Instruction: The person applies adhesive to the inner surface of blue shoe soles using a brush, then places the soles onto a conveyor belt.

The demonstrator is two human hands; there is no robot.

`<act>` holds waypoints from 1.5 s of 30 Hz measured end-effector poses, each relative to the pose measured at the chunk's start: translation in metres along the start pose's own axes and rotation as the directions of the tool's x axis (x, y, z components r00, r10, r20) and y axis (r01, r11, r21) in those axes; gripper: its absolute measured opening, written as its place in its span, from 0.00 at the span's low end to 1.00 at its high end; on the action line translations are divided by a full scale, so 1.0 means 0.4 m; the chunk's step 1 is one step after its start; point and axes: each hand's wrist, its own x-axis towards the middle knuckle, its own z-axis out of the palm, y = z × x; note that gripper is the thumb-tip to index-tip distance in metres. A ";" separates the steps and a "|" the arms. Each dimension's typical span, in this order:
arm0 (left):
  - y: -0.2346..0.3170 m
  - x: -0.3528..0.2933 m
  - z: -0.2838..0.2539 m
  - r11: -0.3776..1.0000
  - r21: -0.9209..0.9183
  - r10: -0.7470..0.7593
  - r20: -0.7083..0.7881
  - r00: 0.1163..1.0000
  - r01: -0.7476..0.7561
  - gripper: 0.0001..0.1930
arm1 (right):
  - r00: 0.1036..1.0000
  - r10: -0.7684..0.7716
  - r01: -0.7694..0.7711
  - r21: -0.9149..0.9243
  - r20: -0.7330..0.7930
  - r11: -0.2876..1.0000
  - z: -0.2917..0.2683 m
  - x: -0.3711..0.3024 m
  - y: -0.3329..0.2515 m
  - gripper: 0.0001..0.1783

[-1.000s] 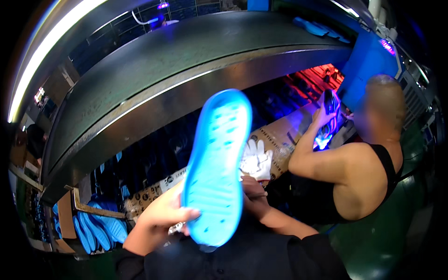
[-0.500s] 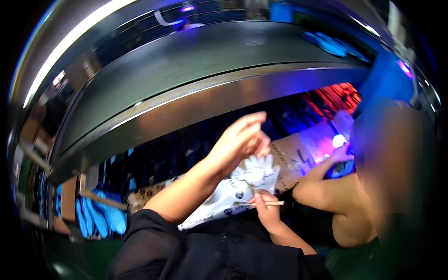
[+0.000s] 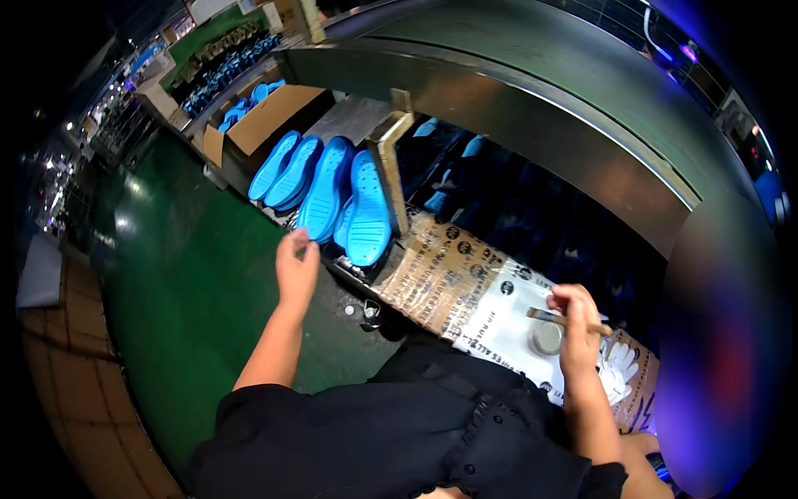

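My left hand (image 3: 297, 264) is at the heel end of a row of bright blue shoe soles (image 3: 330, 187), its fingers slightly bent and apart with nothing in them. Whether a fingertip touches the nearest sole I cannot tell. Several soles stand close together, tilted, beside a wooden post. In my right hand (image 3: 575, 328) is a small flat brush (image 3: 544, 316), its bristles pointing left. Under the brush, a round pot (image 3: 545, 338) with a greyish top stands on a white plastic sheet (image 3: 486, 320).
White gloves (image 3: 617, 373) lie right of the pot. Tape-covered cardboard (image 3: 440, 270) lines the ledge. The wooden post (image 3: 391, 170) rises beside the soles, under a metal-edged conveyor (image 3: 532, 100). A carton (image 3: 270, 121) of blue pieces stands behind. Another person is at the right.
My view has swung left, bringing the soles nearer the middle. My left hand has gone from above the white sheet to the soles. My right hand keeps the brush, now over the pot.
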 end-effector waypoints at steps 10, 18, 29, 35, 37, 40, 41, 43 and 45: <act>-0.278 0.369 0.033 0.909 -0.104 -0.341 0.368 0.865 0.403 0.39 | 0.864 0.284 -0.084 -0.437 0.416 0.896 0.395 0.248 0.182 0.20; -0.333 0.493 0.145 0.826 0.152 -0.440 0.776 0.452 0.543 0.44 | 0.674 0.532 -0.226 -0.543 0.512 0.809 0.622 0.274 0.324 0.32; -0.324 0.555 0.213 0.697 0.059 -0.394 0.865 0.312 0.715 0.43 | 0.729 0.626 -0.412 -0.554 0.275 0.723 0.784 0.310 0.333 0.54; -0.321 0.505 0.149 0.756 0.073 -0.374 0.864 0.338 0.651 0.38 | 0.718 0.629 -0.270 -0.715 0.297 0.645 0.782 0.301 0.294 0.56; -0.330 0.456 0.113 0.724 0.021 -0.363 0.862 0.355 0.689 0.38 | 0.755 0.553 -0.067 -0.798 0.352 0.599 0.771 0.284 0.296 0.55; -0.324 0.370 0.069 0.670 -0.104 -0.325 0.849 0.417 0.735 0.38 | 0.665 0.631 -0.226 -0.698 0.400 0.680 0.758 0.281 0.290 0.55; -0.313 0.339 0.057 0.639 -0.139 -0.371 0.806 0.461 0.757 0.38 | 0.731 0.571 -0.305 -0.570 0.374 0.763 0.764 0.271 0.312 0.56; -0.295 0.275 0.031 0.584 -0.231 -0.418 0.736 0.532 0.778 0.36 | 0.704 0.616 -0.387 -0.538 0.352 0.749 0.741 0.280 0.320 0.57; -0.292 0.212 0.008 0.522 -0.282 -0.449 0.712 0.540 0.805 0.35 | 0.671 0.667 -0.428 -0.564 0.324 0.706 0.723 0.289 0.303 0.59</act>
